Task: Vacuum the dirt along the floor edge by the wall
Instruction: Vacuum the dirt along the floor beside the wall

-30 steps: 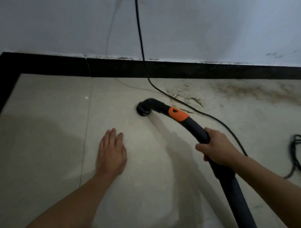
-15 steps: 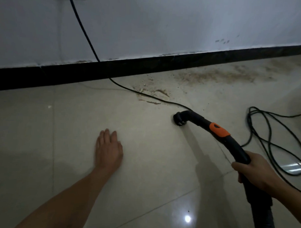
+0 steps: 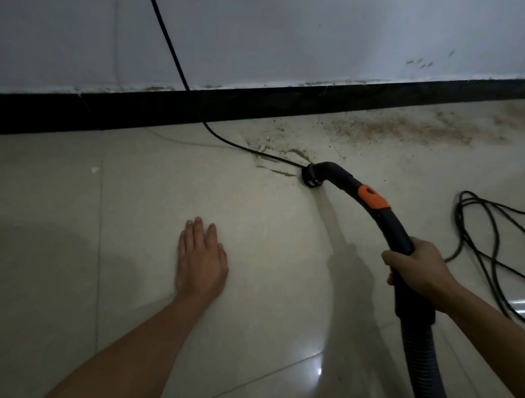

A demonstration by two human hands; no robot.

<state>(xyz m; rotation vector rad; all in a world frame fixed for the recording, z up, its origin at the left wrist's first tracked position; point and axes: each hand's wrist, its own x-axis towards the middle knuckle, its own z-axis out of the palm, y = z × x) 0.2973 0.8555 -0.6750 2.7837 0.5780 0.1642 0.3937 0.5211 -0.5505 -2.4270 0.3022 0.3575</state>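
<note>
By the wall (image 3: pixel 290 36), nozzle (image 3: pixel 311 179) has moved up to the dirt (image 3: pixel 391 129), bulk uncleared; right hand (image 3: pixel 416 269) grips handle (image 3: pixel 394 227), left hand (image 3: pixel 201 262) lies flat on floor (image 3: pixel 136 209).

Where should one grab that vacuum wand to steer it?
On the smooth, curved vacuum handle just behind the orange slider, wrapping from above, as the right hand does. That bend looks rigid and aims the nozzle, unlike the ribbed hose.

A black cord (image 3: pixel 170 43) hangs from above; a looped cable (image 3: pixel 457 217) lies right, a white scrap (image 3: pixel 94 170) left.
</note>
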